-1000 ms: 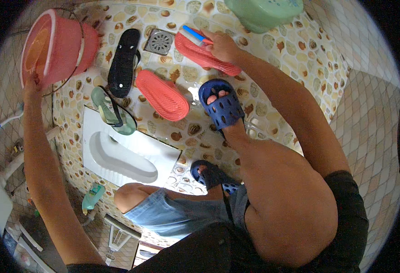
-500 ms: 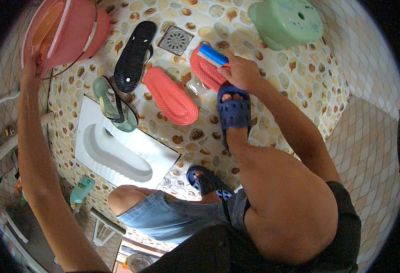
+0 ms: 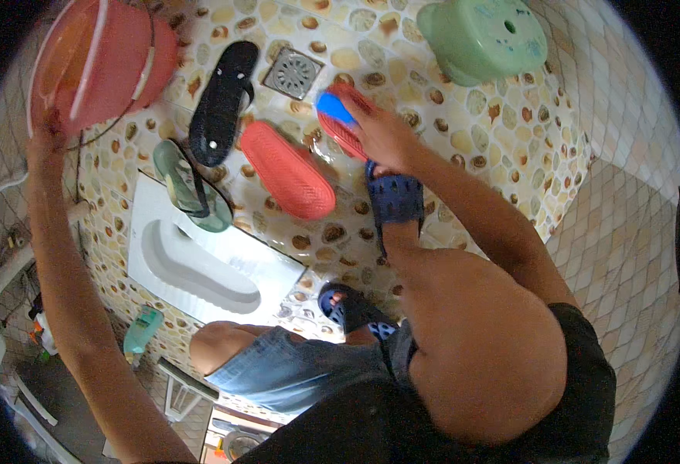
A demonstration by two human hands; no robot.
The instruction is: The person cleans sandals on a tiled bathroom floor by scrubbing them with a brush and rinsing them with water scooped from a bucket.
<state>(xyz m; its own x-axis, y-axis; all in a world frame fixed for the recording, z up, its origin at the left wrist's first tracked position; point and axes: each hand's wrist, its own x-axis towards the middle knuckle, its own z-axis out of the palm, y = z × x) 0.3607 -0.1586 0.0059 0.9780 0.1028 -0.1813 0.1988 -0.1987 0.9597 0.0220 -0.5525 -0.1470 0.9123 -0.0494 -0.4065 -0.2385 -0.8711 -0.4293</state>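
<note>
My right hand (image 3: 386,139) is closed around a blue-headed scrub brush (image 3: 335,108), blurred by motion. Its bristle side lies against a red slipper (image 3: 343,139) on the wet floor. The toe of my blue slipper (image 3: 395,197) is at that red slipper's near end, partly behind my hand. The other red slipper (image 3: 289,174) lies apart to the left. Far left, my left hand (image 3: 49,131) is closed at the rim of a tilted pink bucket (image 3: 143,62), on the narrow end of what looks like an orange dipper (image 3: 65,58). Shadow hides its fingertips in part.
A black flip-flop (image 3: 220,108) and a green flip-flop (image 3: 214,209) lie left of the red pair. Behind them is a floor drain (image 3: 293,73). A white squat toilet (image 3: 278,271) is set in the floor. A green stool (image 3: 483,39) stands far right, a green bottle (image 3: 143,332) lower left.
My right hand has moved the brush left and slightly nearer along the red slipper. My left hand stays at the bucket, and the whole view has shifted slightly.
</note>
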